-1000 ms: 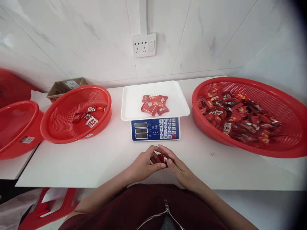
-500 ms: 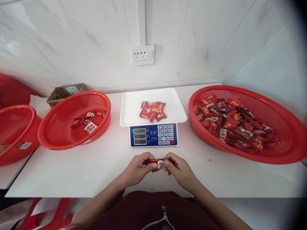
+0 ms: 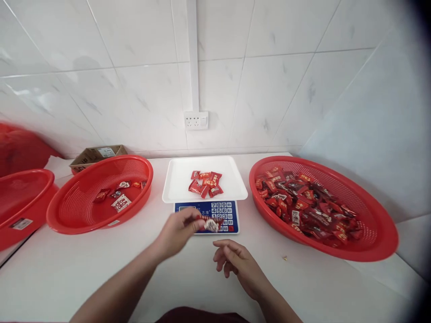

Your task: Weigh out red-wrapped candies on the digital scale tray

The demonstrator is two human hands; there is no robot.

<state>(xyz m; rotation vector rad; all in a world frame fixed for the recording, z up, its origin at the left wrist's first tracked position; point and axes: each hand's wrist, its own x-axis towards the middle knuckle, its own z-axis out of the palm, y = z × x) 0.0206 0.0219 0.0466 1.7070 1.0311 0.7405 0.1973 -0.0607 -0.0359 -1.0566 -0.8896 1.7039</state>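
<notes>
My left hand [image 3: 180,231] pinches a red wrapped candy [image 3: 212,224] with a white patch, blurred by motion, in front of the blue keypad panel. My right hand [image 3: 237,264] is just below and to the right, fingers loosely spread, with nothing in it. Behind the candy stands a digital scale [image 3: 232,211] with a white tray [image 3: 175,179]. Several red wrapped candies [image 3: 206,183] lie grouped on the tray. Part of the scale's display is hidden behind my left hand.
To the right, a large red basket [image 3: 377,229] holds many wrapped candies. On the left, another red basket [image 3: 81,193] has several candies, with a cardboard box [image 3: 82,157] behind it. A further red basket [image 3: 20,197] is at far left. A tiny scrap [image 3: 284,258] lies on the table.
My right hand has let go of the candy, which both hands held before. My left hand has carried it up toward the scale. The view has tilted upward.
</notes>
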